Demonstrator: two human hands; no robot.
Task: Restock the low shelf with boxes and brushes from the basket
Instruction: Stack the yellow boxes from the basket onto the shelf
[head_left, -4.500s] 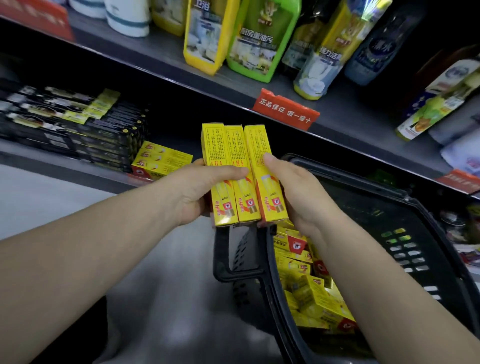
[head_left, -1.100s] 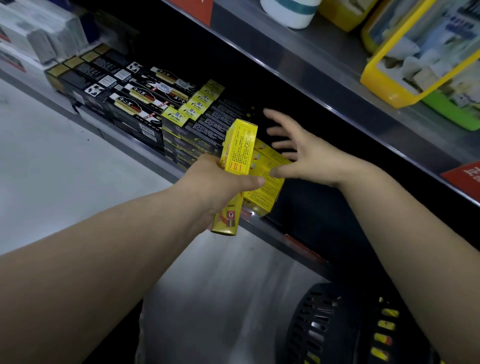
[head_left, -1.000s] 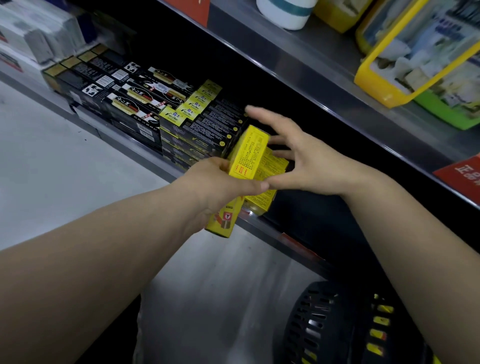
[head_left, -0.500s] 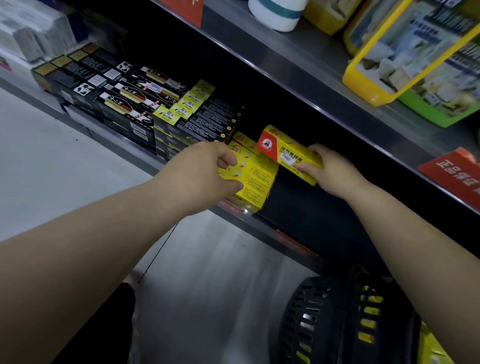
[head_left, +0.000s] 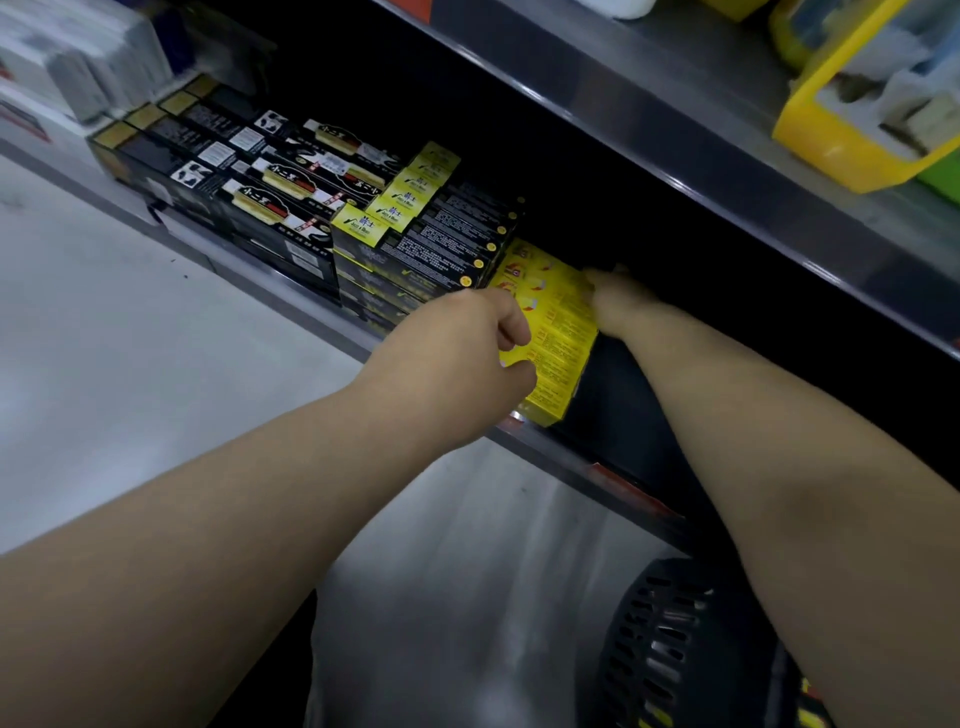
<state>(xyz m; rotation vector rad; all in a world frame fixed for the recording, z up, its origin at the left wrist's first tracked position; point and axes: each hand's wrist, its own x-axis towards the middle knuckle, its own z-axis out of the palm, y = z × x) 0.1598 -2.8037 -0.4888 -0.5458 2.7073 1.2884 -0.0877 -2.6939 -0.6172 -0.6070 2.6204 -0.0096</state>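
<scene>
A small stack of yellow boxes lies flat on the low shelf, right of the black-and-yellow boxes. My left hand pinches the stack's left edge between thumb and curled forefinger. At the stack's far right edge, my right hand touches the top box. That hand is blurred and its fingers reach into the dark of the shelf. The black basket stands on the floor at the lower right, mostly cut off, and no brushes are visible.
Rows of black boxes fill the low shelf to the left. The upper shelf overhangs closely, with a yellow-framed pack on it. The low shelf right of the yellow stack looks dark. Grey floor lies below.
The yellow box my right hand carried half a second ago now lies flat on the stack. Both hands have closed in on the stack's two sides. The camera has moved closer.
</scene>
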